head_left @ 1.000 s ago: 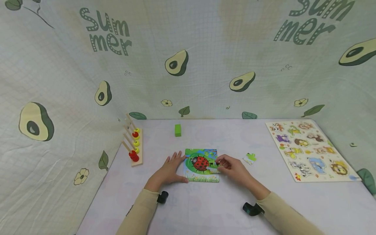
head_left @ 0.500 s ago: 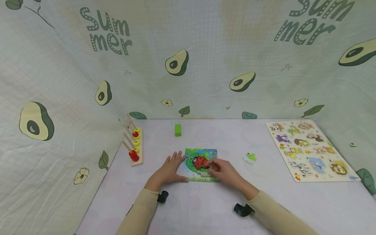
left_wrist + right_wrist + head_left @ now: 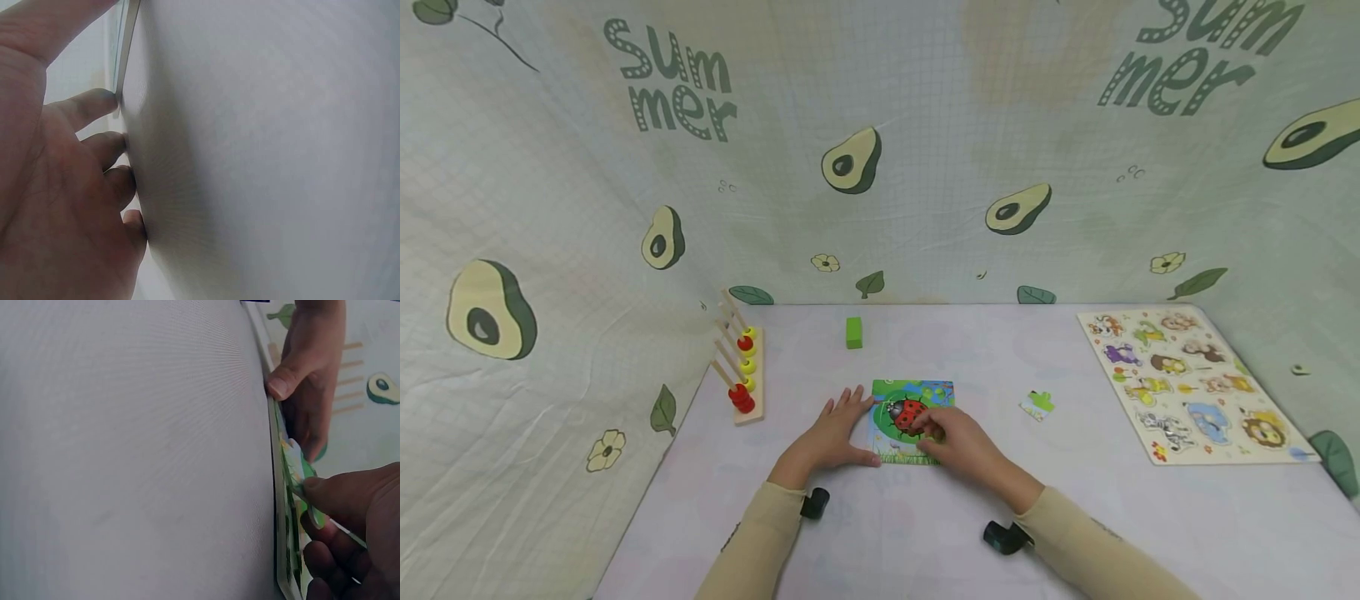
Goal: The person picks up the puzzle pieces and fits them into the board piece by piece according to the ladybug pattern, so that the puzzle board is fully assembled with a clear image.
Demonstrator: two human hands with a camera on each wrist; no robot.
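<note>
A ladybug jigsaw puzzle (image 3: 891, 454) in a flat square board lies in the middle of the table. My left hand (image 3: 829, 437) rests spread at its left side, thumb and index fingertip at the edge; in the left wrist view its fingertips touch the table. Over the right half of the picture, my right hand (image 3: 966, 446) pinches a puzzle piece (image 3: 299, 461) between thumb and fingers. The right wrist view has this piece tilted, low over the board, green and white; the hand mostly hides it in the head view. Another puzzle piece (image 3: 1037, 405) lies loose to the right.
A wooden stacking rack (image 3: 752, 408) with pegs and red and yellow beads stands at the left. Behind the puzzle is a green block (image 3: 853, 332). A large animal peg board (image 3: 1187, 450) lies at the right. A printed cloth (image 3: 925, 250) rises along the table's back.
My right hand has moved left from the puzzle's right edge to over its ladybug, carrying the piece. The left hand has stayed in place.
</note>
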